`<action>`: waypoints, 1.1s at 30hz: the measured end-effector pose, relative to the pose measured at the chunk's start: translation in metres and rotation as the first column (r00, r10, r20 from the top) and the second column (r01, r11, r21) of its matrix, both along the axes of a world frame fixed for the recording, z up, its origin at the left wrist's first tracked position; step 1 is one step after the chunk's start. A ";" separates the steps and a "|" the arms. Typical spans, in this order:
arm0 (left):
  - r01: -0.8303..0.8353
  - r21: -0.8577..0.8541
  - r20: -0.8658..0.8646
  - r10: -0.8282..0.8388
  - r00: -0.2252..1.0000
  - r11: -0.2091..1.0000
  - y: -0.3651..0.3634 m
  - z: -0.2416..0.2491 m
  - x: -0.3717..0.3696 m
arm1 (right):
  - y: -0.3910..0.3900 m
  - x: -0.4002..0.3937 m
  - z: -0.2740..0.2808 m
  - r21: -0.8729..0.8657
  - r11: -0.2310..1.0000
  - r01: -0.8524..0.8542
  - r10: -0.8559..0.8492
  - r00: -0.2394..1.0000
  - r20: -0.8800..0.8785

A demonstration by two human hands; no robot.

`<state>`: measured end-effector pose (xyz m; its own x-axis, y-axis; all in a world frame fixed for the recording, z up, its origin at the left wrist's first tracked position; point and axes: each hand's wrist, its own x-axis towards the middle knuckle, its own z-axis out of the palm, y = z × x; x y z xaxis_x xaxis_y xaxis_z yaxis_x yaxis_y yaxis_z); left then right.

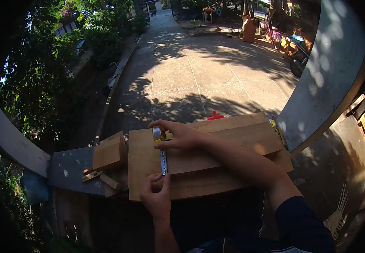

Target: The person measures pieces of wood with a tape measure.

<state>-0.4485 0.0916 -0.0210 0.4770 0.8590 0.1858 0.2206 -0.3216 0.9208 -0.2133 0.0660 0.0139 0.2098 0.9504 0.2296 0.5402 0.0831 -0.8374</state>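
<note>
My right hand [178, 135] is closed around a tape measure [157, 134] with a yellow and silver case, over the left part of a wide wooden board [140, 168]. A short length of its metal blade [163, 158] runs from the case toward me. At the blade's near end, my left hand [157, 195] pinches the tip between thumb and finger. A second, narrower wooden plank [250, 138] lies on top of the wide board, its left end close to the blade. My right forearm crosses over this plank and hides part of it.
Wood blocks [108, 153] and small offcuts [110, 181] sit left of the board on a grey ledge [66, 170]. Behind the board is a red object [215, 115]. Curved concrete pillars [317, 71] flank the ledge. A motorbike [299, 63] stands beyond, on the paved yard.
</note>
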 end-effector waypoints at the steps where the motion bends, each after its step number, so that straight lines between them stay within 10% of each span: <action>1: 0.001 0.003 -0.001 -0.001 1.000 1.000 -0.001 0.001 0.000 | -0.001 -0.001 0.001 -0.007 1.000 0.001 -0.001 1.000 -0.003; 18: -0.070 0.037 -0.125 0.074 0.989 0.997 -0.005 0.014 0.006 | 0.000 0.009 0.009 0.094 0.994 0.047 -0.057 0.992 0.115; 22: -0.036 -0.031 -0.044 0.035 0.998 0.999 0.015 0.025 0.000 | -0.022 0.020 0.038 0.226 0.931 0.286 -0.333 0.919 0.212; 25: 0.272 0.334 0.036 -0.301 0.953 0.902 0.063 0.022 0.001 | -0.072 0.024 0.063 0.157 0.856 0.493 -0.517 0.825 0.229; 33: 0.667 0.148 -0.156 -0.649 0.745 0.730 0.136 0.025 0.053 | -0.246 0.062 0.033 0.122 0.497 0.859 -0.868 0.494 0.054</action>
